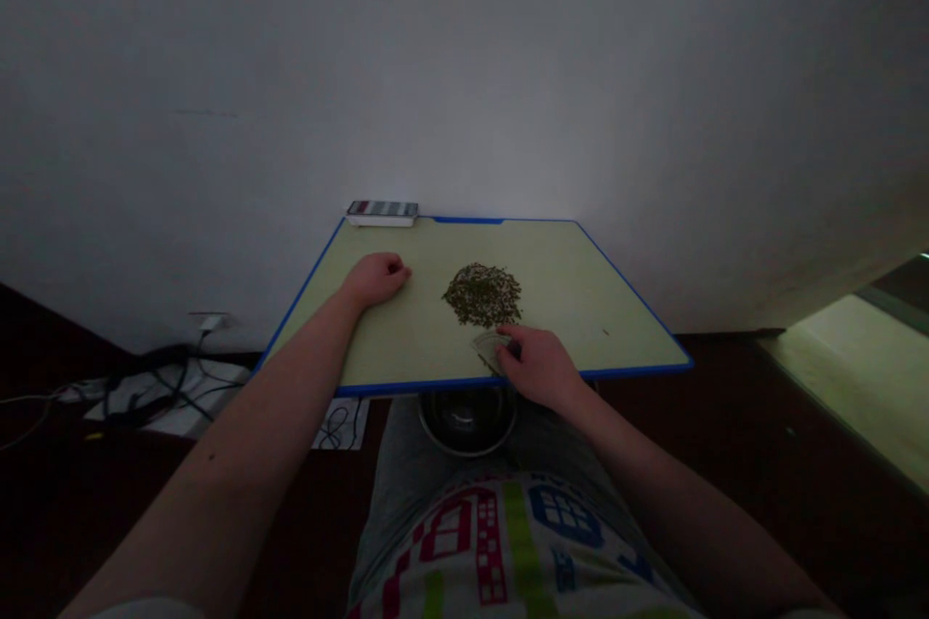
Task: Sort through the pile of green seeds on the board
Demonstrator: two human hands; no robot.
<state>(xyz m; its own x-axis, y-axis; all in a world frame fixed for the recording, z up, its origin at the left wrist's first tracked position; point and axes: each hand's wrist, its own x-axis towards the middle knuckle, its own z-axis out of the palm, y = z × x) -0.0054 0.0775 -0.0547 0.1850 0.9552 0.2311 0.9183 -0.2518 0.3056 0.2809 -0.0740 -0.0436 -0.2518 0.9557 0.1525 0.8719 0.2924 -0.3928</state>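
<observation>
A loose pile of small brown and greenish seeds or grains [483, 294] lies spread near the middle of a pale board with a blue rim [566, 251]. My right hand [541, 366] pinches a clear protractor [491, 344], which lies close to the board just in front of the pile; a few grains are by its lower edge. To the left of the pile, my left hand [375, 279] rests on the board, fingers curled into a loose fist with nothing visible in them. Below the board's near edge, a metal bowl [468, 421] sits at my lap, partly hidden by the board.
A white box with a dark striped top [382, 213] stands at the board's far left corner, by the wall. One stray bit [606, 332] lies at the right of the board. Cables [174, 377] and a plugged-in charger [212, 322] are at the left.
</observation>
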